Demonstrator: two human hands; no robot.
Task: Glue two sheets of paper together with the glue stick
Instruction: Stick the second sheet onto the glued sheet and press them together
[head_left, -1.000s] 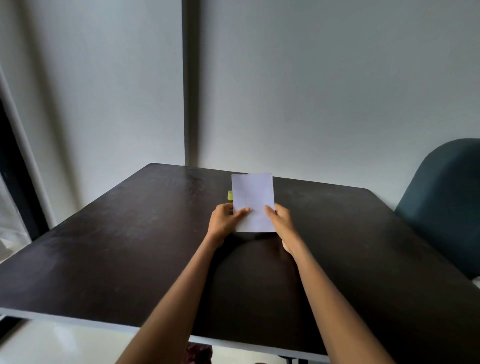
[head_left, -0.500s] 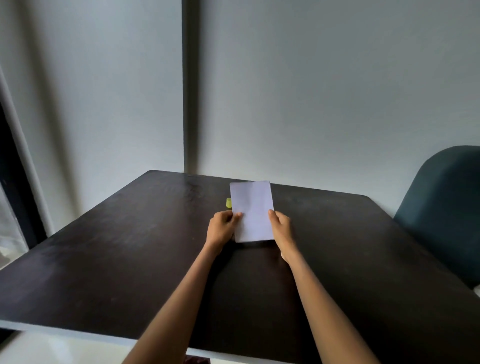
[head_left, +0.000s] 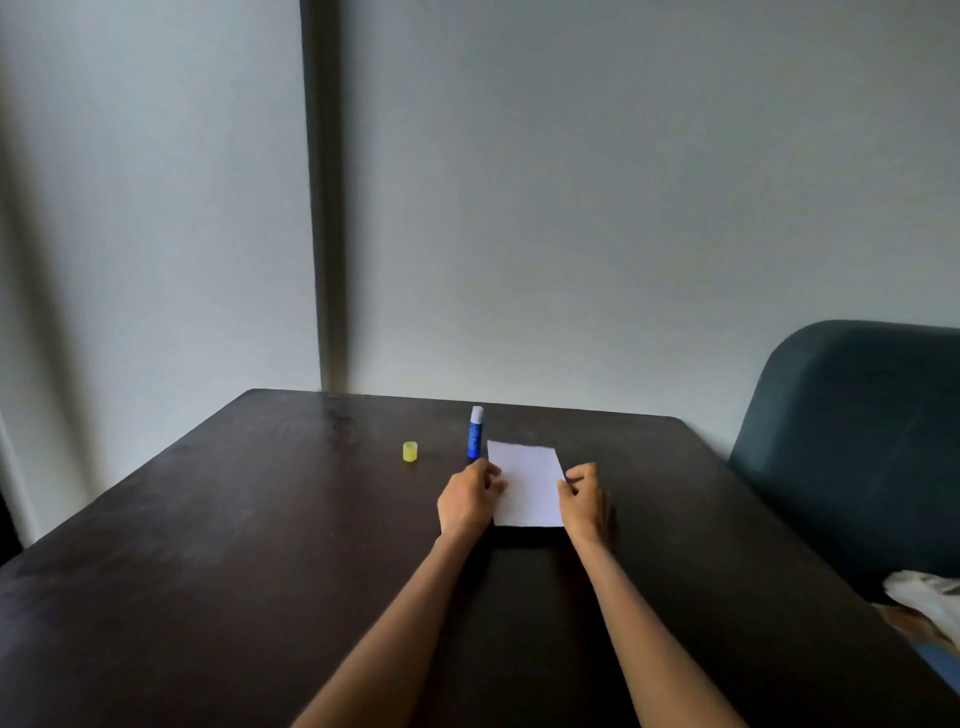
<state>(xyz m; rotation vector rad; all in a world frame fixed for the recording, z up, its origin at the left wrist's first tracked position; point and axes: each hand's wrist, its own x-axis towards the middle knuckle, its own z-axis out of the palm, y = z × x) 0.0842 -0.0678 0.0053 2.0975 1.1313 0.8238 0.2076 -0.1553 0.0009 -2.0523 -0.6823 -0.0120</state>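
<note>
A white paper sheet (head_left: 527, 483) lies flat on the dark table (head_left: 260, 545), seen as one rectangle; I cannot tell whether a second sheet lies under it. My left hand (head_left: 467, 499) pinches its left edge and my right hand (head_left: 587, 501) pinches its right edge. A blue glue stick (head_left: 475, 432) stands upright and uncapped just beyond the paper's far left corner. Its yellow cap (head_left: 410, 451) sits on the table to the left of the stick.
A dark teal chair (head_left: 857, 441) stands at the table's right side. Something white and crumpled (head_left: 924, 597) lies on a seat at the right edge. A pale wall with a dark vertical strip (head_left: 324, 208) rises behind the table.
The paper was held up tilted, hiding the glue stick; it now lies flat on the table. Both hands have shifted from its lower corners to its side edges.
</note>
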